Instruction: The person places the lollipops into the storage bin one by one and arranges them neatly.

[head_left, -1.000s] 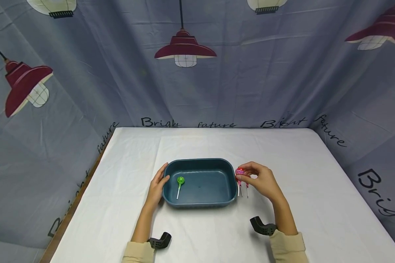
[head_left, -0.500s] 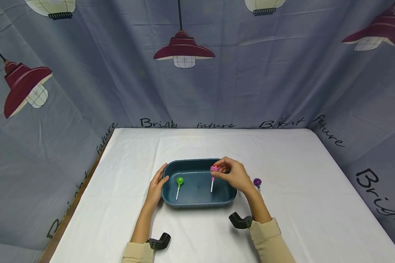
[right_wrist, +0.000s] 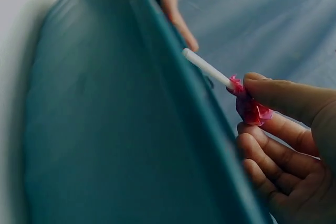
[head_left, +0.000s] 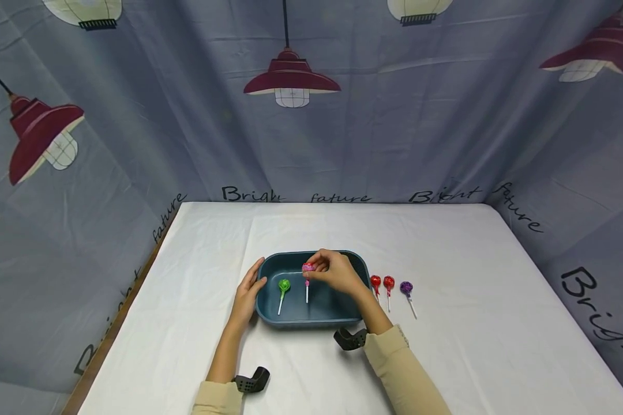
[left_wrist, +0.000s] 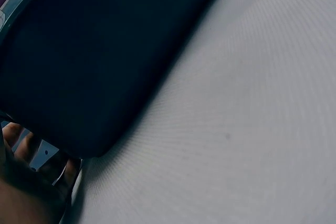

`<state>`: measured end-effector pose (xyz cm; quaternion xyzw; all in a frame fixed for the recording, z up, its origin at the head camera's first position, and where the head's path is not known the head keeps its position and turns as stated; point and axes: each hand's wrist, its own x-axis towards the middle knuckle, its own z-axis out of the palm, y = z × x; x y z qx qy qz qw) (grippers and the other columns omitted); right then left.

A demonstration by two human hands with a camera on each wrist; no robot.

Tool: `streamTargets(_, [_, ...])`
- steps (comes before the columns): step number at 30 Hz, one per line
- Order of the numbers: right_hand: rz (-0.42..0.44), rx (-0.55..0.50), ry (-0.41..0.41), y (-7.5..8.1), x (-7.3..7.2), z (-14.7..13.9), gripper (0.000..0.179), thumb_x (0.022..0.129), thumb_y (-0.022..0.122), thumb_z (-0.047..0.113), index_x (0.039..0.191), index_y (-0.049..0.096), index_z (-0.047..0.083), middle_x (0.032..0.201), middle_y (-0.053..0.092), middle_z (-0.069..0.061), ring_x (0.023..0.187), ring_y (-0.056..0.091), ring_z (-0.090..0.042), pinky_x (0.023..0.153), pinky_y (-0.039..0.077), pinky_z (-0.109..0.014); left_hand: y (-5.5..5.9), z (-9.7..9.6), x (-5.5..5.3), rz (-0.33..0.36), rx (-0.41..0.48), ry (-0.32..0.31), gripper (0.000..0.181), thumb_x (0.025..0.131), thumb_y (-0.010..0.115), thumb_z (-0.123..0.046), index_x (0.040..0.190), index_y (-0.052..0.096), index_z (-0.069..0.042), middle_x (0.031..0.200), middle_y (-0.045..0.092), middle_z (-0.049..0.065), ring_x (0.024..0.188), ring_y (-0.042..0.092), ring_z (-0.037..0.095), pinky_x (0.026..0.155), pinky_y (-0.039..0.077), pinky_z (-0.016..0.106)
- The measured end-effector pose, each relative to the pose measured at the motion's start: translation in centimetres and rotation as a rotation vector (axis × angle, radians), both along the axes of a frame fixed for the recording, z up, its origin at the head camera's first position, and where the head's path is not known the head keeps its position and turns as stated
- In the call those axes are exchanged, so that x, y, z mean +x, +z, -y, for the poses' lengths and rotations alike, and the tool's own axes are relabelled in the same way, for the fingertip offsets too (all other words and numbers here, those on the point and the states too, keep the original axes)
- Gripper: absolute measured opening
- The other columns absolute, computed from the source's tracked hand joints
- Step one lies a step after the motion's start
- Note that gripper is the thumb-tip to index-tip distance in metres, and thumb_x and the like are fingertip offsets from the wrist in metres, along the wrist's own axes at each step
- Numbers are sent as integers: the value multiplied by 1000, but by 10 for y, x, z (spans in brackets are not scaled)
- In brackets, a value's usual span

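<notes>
A dark teal tray [head_left: 314, 324] sits on the white table. At its left end my left hand [head_left: 246, 294] holds it, fingers along the outer wall and thumb at the rim; the left wrist view shows these fingers [left_wrist: 26, 148] beside the tray's dark wall. Over the middle of the tray my right hand [head_left: 334, 271] pinches a pink lollipop [head_left: 307, 268] by its wrapped head between thumb and fingers. Its white stick [right_wrist: 207, 67] points down in the head view. A green lollipop [head_left: 284, 286] lies in the tray's left part, stick toward me.
Right of the tray, two red lollipops [head_left: 389, 282] and a purple lollipop [head_left: 406, 287] lie on the white tablecloth [head_left: 488, 323]. A grey curtain [head_left: 394, 132] printed with lamps hangs behind and beside the table. Black wrist cameras [head_left: 350, 339] stick out from both wrists.
My right hand has carried the pink lollipop leftward from beside the tray's right end to over its middle. The red and purple lollipops have come into sight. My left hand stays put.
</notes>
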<state>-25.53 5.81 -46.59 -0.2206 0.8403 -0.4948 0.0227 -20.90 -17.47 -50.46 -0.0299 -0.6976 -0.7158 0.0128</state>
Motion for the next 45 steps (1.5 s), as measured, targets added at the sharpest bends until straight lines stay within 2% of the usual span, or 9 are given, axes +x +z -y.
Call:
streamTargets(6, [13,42,17,-9,-5,17,24,75,78,19,92,66,7,80,62,0,69,58,-11,63,50,-23,-1,0,0,1,-4,0,47,96,46,-6,142,36,-7,147,31,5,136,21,12,109,19,31])
streamTargets(16, [51,52,24,-19,-9,27,22,75,78,16,88,66,5,76,62,0,65,57,-9,60,49,-23,-1,1,-1,-11,-9,2,46,96,45,-5,142,36,-5,147,31,7,136,20,16,110,17,36])
streamTargets(25, [81,113,27,-24,-11,28,21,73,79,12,86,64,2,73,61,-1,61,54,-8,55,46,-21,-1,2,-1,-11,-1,-1,47,96,46,-4,142,36,-6,147,31,6,136,20,12,109,19,27])
streamTargets(40, [47,265,49,-31,-13,32,21,72,80,15,80,64,4,70,60,1,63,53,-7,54,45,-19,-1,1,-1,-2,15,3,46,96,46,-5,141,37,-5,147,31,5,136,21,13,110,18,31])
streamTargets(45, [16,292,50,-34,-14,35,23,71,81,18,80,65,5,67,59,3,61,52,-6,53,44,-19,0,1,-1,-5,12,-9,47,96,46,-6,142,36,-6,147,31,5,136,21,12,109,20,26])
